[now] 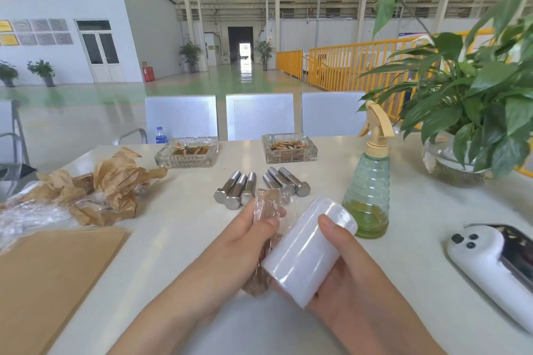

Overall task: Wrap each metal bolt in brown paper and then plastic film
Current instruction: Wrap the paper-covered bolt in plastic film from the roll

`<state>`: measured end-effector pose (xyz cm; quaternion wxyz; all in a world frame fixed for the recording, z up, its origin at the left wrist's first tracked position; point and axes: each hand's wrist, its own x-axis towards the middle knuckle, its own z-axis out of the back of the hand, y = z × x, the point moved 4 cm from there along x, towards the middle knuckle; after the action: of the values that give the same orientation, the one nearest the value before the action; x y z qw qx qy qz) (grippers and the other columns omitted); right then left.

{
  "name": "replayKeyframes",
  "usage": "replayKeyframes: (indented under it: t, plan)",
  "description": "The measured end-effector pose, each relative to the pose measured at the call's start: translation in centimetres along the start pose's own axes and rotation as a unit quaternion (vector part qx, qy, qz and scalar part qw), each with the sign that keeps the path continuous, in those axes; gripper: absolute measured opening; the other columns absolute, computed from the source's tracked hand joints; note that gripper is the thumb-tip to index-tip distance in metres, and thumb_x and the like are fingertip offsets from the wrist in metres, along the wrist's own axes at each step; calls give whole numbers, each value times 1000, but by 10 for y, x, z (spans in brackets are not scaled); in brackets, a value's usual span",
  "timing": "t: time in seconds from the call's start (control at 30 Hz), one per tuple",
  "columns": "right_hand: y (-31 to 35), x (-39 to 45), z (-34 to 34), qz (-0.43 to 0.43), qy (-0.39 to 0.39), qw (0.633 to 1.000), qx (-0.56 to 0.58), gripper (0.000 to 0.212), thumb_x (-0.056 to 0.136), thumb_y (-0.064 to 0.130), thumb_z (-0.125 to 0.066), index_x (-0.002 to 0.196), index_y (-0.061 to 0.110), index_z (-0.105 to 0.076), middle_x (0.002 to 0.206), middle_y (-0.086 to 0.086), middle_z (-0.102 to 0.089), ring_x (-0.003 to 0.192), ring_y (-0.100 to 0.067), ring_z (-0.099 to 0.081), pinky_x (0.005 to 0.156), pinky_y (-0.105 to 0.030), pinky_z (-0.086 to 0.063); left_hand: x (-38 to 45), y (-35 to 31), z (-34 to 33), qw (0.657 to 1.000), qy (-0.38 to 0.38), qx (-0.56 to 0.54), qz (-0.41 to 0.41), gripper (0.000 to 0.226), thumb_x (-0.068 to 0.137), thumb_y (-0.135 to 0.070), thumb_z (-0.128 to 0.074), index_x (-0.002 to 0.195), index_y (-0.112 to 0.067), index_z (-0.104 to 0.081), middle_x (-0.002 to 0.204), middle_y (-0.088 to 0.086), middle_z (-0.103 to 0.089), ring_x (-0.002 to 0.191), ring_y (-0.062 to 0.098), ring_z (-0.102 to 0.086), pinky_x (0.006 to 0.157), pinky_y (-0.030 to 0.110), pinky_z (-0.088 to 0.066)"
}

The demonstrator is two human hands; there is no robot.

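My left hand [245, 242] grips a bolt wrapped in brown paper [266, 204], with clear film over it. A white roll of plastic film [308, 251] lies in my right hand [352, 277], thumb on top; the film runs from the roll to the wrapped bolt. Bare steel bolts lie beyond in two groups: three on the left [235, 192] and three on the right [288, 181]. Flat brown paper sheets [54, 274] lie at the near left.
Crumpled brown paper and film [98, 193] are piled at the left. Two glass ashtrays [187, 153] [290, 148] stand at the back. A green spray bottle [369, 193], a potted plant [467, 130] and a white device [496, 265] occupy the right of the white table [173, 225].
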<state>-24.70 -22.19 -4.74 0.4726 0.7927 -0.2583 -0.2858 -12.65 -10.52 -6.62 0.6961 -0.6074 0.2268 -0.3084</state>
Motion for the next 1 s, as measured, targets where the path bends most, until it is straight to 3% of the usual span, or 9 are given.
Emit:
replayKeyframes:
  t: [0.1,0.17,0.23,0.33,0.63,0.73,0.83,0.9,1.0]
  plan:
    - [2,8,8,-31,105,991,81,38,109,7,-27,136,-13,-45,122,-21,-51,140,-26,-44,95,-21,-33,-4,-2,-1,998,54,-29,-12,19,104,-44,-51,115,-47,-66,95,-3,-76,73,7,-65,60,21,-49]
    - [-12,8,-12,-113,195,971,86,30,103,9,-52,94,-6,-77,87,-15,-71,88,-20,-77,54,-27,-58,-6,-4,-3,996,86,-13,-28,27,102,-51,-51,124,-39,-62,104,14,-73,81,17,-67,65,27,-53]
    - [-16,-4,-18,-110,267,951,108,20,71,18,-88,79,0,-82,78,-19,-76,62,-31,-76,46,-36,-59,-9,-7,-9,994,107,4,-36,34,103,-52,-48,126,-31,-59,95,22,-71,69,25,-70,54,29,-54]
    - [-23,-6,-7,-108,290,935,174,50,38,7,-96,85,-2,-81,84,-25,-76,63,-39,-74,49,-43,-59,-11,-13,-8,991,35,94,-92,33,104,-51,-46,105,-22,-60,66,18,-66,45,29,-61,44,23,-43]
    - [-31,0,0,-47,316,944,76,64,63,24,-82,123,9,-69,117,-16,-73,108,-30,-71,84,-42,-60,-4,-6,21,925,-173,328,-85,67,86,-77,-34,75,-17,-62,62,1,-66,60,13,-59,58,28,-46]
    - [-31,2,-2,-30,320,945,62,61,69,24,-78,127,7,-66,126,-19,-69,118,-34,-66,103,-50,-51,3,-2,19,969,-150,195,13,70,92,-73,-30,75,-18,-70,53,-3,-65,46,11,-56,45,22,-42]
    - [-34,10,7,-47,293,952,76,59,55,28,-87,110,11,-77,120,-19,-72,112,-35,-70,94,-48,-58,2,4,17,991,-62,61,103,53,103,-30,-43,64,-16,-77,57,4,-67,47,14,-61,52,17,-46]
    - [-34,9,9,-50,298,950,78,62,50,33,-93,107,15,-79,123,-17,-72,115,-34,-68,96,-49,-57,1,0,17,996,10,49,70,36,106,-21,-48,86,-14,-77,78,13,-73,69,21,-67,70,26,-50]
    - [-32,8,7,-48,323,939,108,68,51,37,-95,113,15,-76,124,-15,-71,117,-32,-67,98,-48,-55,-12,-12,18,995,92,25,-11,26,103,-31,-58,101,-6,-64,83,12,-63,73,19,-58,61,21,-48]
